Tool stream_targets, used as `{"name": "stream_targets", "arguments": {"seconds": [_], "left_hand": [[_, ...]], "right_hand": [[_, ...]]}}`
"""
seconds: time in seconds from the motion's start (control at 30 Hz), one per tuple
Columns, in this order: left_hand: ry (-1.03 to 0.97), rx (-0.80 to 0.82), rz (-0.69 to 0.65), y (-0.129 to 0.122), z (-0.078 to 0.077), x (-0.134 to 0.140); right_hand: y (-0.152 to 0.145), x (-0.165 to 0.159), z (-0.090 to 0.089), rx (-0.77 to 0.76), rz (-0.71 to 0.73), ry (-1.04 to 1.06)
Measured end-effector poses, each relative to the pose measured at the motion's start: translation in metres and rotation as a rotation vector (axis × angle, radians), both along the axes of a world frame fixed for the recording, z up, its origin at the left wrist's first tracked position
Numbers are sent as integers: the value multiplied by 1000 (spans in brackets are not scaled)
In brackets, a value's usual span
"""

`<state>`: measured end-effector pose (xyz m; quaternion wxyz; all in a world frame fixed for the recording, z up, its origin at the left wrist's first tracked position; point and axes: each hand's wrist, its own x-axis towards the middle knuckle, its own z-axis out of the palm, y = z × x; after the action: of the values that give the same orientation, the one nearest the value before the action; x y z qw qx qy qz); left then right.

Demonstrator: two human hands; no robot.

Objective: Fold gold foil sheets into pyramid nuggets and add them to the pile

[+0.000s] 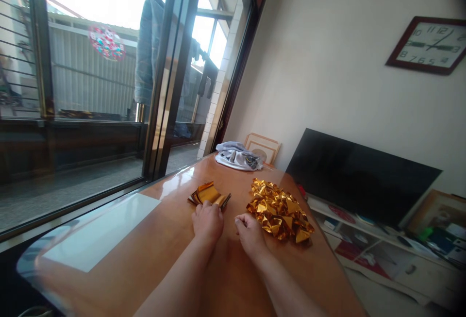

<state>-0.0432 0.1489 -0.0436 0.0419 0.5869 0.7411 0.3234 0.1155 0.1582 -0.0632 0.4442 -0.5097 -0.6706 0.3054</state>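
Note:
A loose stack of gold foil sheets (209, 192) lies on the glossy brown table (167, 254), its edges curling up. At the near side of this stack is my left hand (208, 221), its fingers curled and closed at the edge of the sheets. A short gap to the right, my right hand (249, 229) is closed with thumb and forefinger drawn together. Whatever it holds, if anything, cannot be made out. Right beside that hand rises a heap of folded gold foil pieces (280, 210), shiny and many-pointed.
A pale white sheet (102, 232) lies at the table's left. Folded grey cloth (236, 156) sits at the far end, before a leaning frame (262, 147). To the right stand a television (360, 174) and a white cabinet (411, 268). Glass sliding doors (98, 74) run along the left.

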Motion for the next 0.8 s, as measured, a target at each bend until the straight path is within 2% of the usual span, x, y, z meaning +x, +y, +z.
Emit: {"name": "stream_targets", "arguments": {"seconds": [0.2, 0.5, 0.63, 0.8], "left_hand": [[-52, 12, 19, 1, 3, -6], [-126, 20, 37, 3, 2, -5], [-142, 33, 22, 4, -3, -7], [-188, 89, 15, 10, -10, -13]], "right_hand": [[-20, 16, 6, -62, 33, 14], [-67, 69, 22, -203, 53, 4], [-87, 89, 20, -236, 54, 27], [-97, 96, 13, -254, 75, 16]]}}
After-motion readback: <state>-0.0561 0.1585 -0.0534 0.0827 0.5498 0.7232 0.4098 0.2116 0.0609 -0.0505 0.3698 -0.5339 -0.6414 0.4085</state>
